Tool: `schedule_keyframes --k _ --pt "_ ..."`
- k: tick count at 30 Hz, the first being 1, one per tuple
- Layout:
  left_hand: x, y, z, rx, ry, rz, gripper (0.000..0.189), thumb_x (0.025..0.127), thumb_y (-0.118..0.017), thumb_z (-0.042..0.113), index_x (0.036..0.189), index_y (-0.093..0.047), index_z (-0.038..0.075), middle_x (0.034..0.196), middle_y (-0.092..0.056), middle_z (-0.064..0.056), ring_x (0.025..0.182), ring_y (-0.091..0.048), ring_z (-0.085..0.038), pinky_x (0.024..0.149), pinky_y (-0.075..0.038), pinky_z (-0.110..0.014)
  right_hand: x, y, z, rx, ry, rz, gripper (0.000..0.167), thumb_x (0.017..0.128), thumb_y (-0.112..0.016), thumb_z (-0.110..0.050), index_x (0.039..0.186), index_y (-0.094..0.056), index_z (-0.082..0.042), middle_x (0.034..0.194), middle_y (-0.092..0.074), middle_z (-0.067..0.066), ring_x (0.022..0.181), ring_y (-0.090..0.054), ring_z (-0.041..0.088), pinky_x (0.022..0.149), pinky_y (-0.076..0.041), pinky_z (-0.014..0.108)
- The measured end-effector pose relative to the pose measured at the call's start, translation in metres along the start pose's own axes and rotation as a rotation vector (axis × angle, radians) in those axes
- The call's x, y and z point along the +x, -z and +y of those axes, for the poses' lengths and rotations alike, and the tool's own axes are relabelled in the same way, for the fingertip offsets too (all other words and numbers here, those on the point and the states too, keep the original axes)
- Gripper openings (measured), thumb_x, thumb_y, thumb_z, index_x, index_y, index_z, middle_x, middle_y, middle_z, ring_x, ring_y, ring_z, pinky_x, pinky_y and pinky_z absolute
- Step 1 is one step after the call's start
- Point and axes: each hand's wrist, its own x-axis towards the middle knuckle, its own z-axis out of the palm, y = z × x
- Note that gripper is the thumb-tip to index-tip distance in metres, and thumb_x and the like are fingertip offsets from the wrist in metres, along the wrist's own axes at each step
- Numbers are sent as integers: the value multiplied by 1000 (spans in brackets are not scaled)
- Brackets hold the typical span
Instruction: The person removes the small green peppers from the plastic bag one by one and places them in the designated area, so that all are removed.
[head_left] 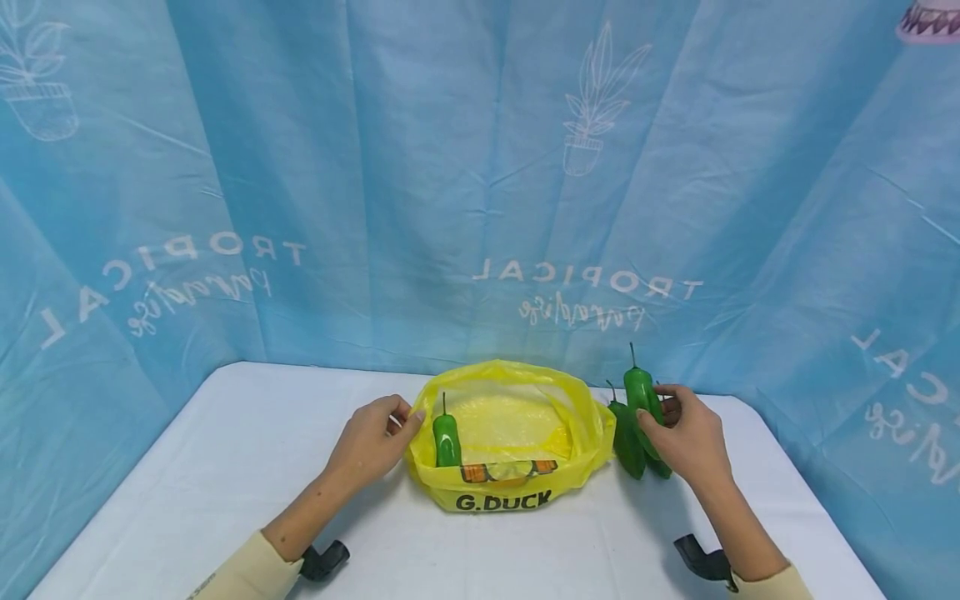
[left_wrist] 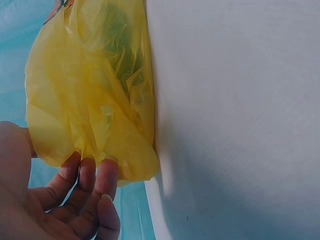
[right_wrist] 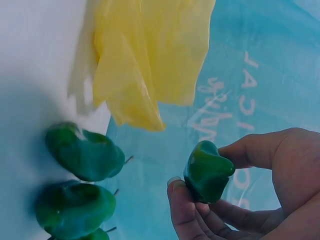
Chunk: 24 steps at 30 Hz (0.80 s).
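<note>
A yellow plastic bag [head_left: 506,492] printed "G.DUCK" lies open-mouthed on the table, with one green pepper [head_left: 447,442] showing inside it. My left hand [head_left: 375,442] pinches the bag's left rim between thumb and fingers; in the left wrist view its fingertips [left_wrist: 107,175] press against the yellow film. Right of the bag, my right hand [head_left: 690,433] grips another green pepper [right_wrist: 207,172] between thumb and fingers, stem up. Behind and below that pepper, several more green peppers [head_left: 628,442] lie on the table; the right wrist view shows them side by side [right_wrist: 85,152].
A white cloth [head_left: 225,483] covers the table. Blue curtains [head_left: 450,208] with plant drawings and mirrored lettering hang close behind it and along both sides. Black camera mounts [head_left: 324,562] stick out by both wrists.
</note>
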Motion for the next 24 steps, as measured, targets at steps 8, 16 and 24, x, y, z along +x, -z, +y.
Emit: schedule_keyframes --k 8,16,24 --pt "0 0 0 0 9 -2 22 104 -68 34 95 -70 15 87 -68 2 79 -62 -13 72 -52 -34 4 6 10 -24 -38 7 53 98 -74 -25 140 -58 4 114 -69 26 105 -70 42 76 -61 51" --pt "0 1 -1 1 4 -6 22 104 -68 34 95 -70 15 87 -68 2 78 -62 -13 71 -52 -34 8 11 22 -45 -60 21 56 99 -72 -26 142 -56 6 118 -68 29 108 -69 46 78 -60 55" --pt "1 2 -2 2 7 -15 22 105 -67 34 96 -69 14 87 -66 2 78 -61 -14 69 -51 -33 13 15 38 -59 -78 39 54 99 -71 -26 140 -57 7 119 -68 31 108 -67 47 77 -59 55"
